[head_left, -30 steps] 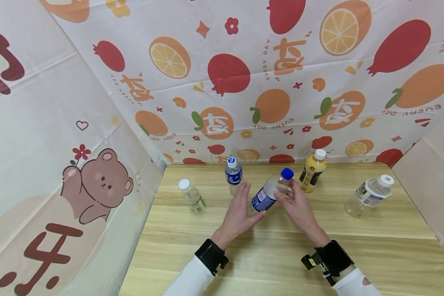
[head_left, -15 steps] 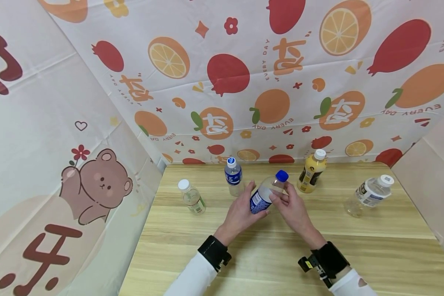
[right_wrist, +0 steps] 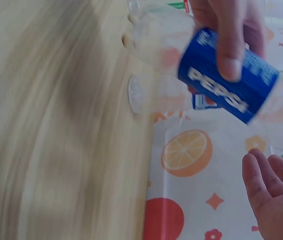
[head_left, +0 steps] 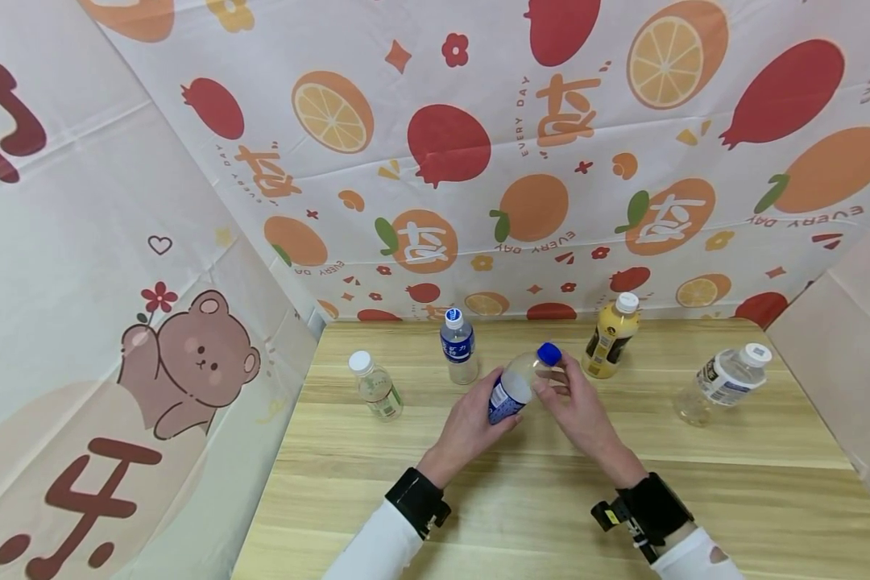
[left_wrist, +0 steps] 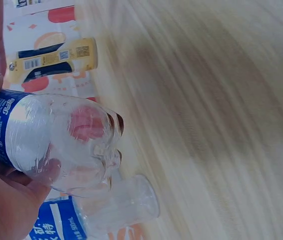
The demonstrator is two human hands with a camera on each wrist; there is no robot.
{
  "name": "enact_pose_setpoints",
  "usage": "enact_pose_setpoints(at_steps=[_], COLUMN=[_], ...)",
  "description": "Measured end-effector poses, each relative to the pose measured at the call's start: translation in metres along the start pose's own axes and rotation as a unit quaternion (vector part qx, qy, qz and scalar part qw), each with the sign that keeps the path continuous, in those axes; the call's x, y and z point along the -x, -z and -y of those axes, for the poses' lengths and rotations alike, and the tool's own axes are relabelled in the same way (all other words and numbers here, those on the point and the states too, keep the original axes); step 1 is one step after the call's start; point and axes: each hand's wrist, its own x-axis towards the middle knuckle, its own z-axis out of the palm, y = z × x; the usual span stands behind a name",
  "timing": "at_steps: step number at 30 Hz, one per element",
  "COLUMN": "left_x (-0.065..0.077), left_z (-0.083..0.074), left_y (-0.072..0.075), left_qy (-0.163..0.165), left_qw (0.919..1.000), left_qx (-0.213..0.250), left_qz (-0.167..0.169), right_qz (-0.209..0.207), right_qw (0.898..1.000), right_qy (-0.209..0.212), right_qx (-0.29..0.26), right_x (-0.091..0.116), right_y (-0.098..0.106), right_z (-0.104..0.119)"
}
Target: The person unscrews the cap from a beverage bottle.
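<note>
My left hand (head_left: 471, 420) grips a clear Pepsi bottle (head_left: 516, 385) around its blue label (right_wrist: 230, 80), with the thumb lying across the label. The bottle is tilted, its blue cap (head_left: 548, 354) pointing up and to the right, and its lobed base shows above the table in the left wrist view. My right hand (head_left: 578, 409) is beside the neck and cap; in the right wrist view its fingers (right_wrist: 269, 175) are extended and appear apart from the bottle. Behind the left hand stands a clear bottle with a blue label (head_left: 458, 346).
A white-capped clear bottle (head_left: 380, 393) stands at the left of the wooden table (head_left: 522, 515). A yellow bottle (head_left: 612, 337) is at the back, and another clear bottle (head_left: 723, 385) stands at the right. Fruit-printed cloth (head_left: 377, 177) hangs behind.
My left hand has closed around the lower part of the Pepsi bottle, which has shifted slightly left. My right hand, earlier holding its upper part, has loosened its fingers.
</note>
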Motion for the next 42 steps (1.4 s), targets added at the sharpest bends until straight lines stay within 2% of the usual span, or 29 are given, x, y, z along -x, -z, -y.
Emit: enact_pose_setpoints(at_steps=[4,10,15,21,28,34,42], left_x=[0.005,0.013,0.019,0.024,0.027,0.027,0.027], left_z=[0.005,0.013,0.018,0.023,0.026,0.027,0.025], left_y=[-0.001,-0.003,-0.006,-0.010,-0.009,-0.010,-0.017], left_qy=[0.004,-0.012,-0.029,-0.045,-0.059,-0.064,-0.047], left_qw=[1.0000,0.9996,0.9989,0.9971,0.9934,0.9916,0.9915], left_qx=[-0.004,-0.023,-0.035,-0.059,-0.098,-0.112,-0.121], left_qz=[0.005,0.004,0.008,0.014,0.010,0.007,-0.006], right_qz=[-0.001,-0.010,-0.030,-0.024,-0.012,-0.008,0.002], right_qw=[1.000,0.997,0.990,0.983,0.977,0.973,0.978], right_qy=[0.006,0.023,0.044,0.048,0.037,0.030,0.019], right_qx=[0.030,0.071,0.132,0.178,0.209,0.228,0.209], right_x=[-0.003,-0.009,-0.009,-0.009,-0.008,-0.008,-0.008], right_y=[0.009,0.018,0.020,0.019,0.018,0.017,0.014], right_z=[0.001,0.004,0.004,0.004,0.004,0.005,0.005])
